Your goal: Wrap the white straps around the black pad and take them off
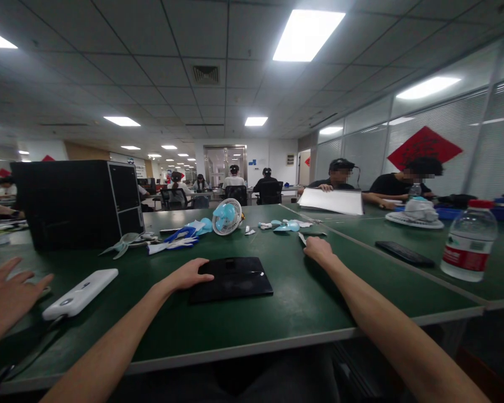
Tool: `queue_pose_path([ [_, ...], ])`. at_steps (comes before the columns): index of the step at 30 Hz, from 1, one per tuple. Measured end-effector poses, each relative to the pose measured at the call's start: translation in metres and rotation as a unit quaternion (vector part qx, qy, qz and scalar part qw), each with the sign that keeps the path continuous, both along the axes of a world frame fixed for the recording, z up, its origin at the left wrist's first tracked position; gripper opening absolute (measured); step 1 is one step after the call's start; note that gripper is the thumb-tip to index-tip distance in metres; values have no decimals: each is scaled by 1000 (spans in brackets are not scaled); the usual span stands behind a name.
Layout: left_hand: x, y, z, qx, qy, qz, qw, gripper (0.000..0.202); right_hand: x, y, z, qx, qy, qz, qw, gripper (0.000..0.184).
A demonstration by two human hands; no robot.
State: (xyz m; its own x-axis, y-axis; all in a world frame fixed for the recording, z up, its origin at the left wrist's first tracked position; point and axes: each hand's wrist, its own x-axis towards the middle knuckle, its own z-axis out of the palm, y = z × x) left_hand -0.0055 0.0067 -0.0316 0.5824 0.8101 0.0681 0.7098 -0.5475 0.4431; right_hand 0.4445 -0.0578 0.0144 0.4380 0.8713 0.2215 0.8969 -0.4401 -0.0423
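Observation:
In front of me a black rectangular panel (235,277), with a small square recess near its far edge, lies on the green table. My left hand (190,274) grips its left edge, thumb on top and the other fingers mostly hidden. Further right and apart from the panel, my right hand (318,249) is closed near the tabletop. A thin pale piece (302,239) shows beside its fingers; I cannot make out what it is. Beyond the panel stands a small fan (227,217) with light-blue blades and a white grille.
Blue-and-white gloves (176,240) lie behind the panel, with light-blue fan parts (288,225) right of the fan. A black computer case (78,204), a white power bank (80,294) and another person's hand (14,288) are left. A water bottle (469,240) and black phone-like slab (404,253) are right.

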Motion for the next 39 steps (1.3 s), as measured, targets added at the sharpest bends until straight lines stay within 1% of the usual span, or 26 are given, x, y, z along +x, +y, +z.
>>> queue_pose_path([
  [4, 1, -2, 1, 0, -4, 0, 1000, 86, 3, -2, 3, 10, 6, -7, 1000, 28],
  [8, 1, -1, 1, 6, -12, 2, 1000, 84, 15, -13, 18, 50, -4, -38, 998, 31],
  [11, 0, 2, 0, 3, -16, 0, 1000, 84, 22, -23, 34, 104, -18, -64, 992, 34],
  [14, -1, 5, -1, 2, -17, -8, 1000, 85, 16, -29, 47, 195, -33, -65, 978, 32],
  [17, -1, 7, -2, 7, -23, -11, 1000, 84, -1, -31, 54, 286, -30, -36, 957, 30],
  [19, -1, 7, -2, 10, -25, -11, 1000, 84, -13, -30, 57, 335, -4, 5, 942, 29],
  [21, -1, 6, -1, 13, -22, -12, 1000, 85, -23, -30, 57, 371, 39, 56, 926, 28],
  [24, 0, 4, 1, 16, -18, -11, 1000, 86, -36, -28, 56, 395, 127, 120, 902, 27],
  [28, 1, 0, 3, 15, -13, -7, 1000, 85, -51, -25, 51, 378, 259, 211, 863, 24],
  [30, 1, -1, 5, 21, -18, -4, 1000, 82, -61, -24, 48, 359, 320, 260, 837, 21],
  [32, 2, -2, 10, 47, -49, 9, 998, 75, -72, -25, 45, 329, 387, 305, 806, 18],
  [34, 2, -2, 17, 89, -110, 34, 989, 67, -85, -27, 44, 284, 461, 343, 767, 16],
  [36, 3, -3, 26, 119, -190, 51, 973, 64, -97, -31, 43, 234, 530, 370, 727, 17],
  [39, 5, -6, 36, 110, -315, 58, 941, 67, -114, -38, 42, 168, 598, 391, 679, 18],
])
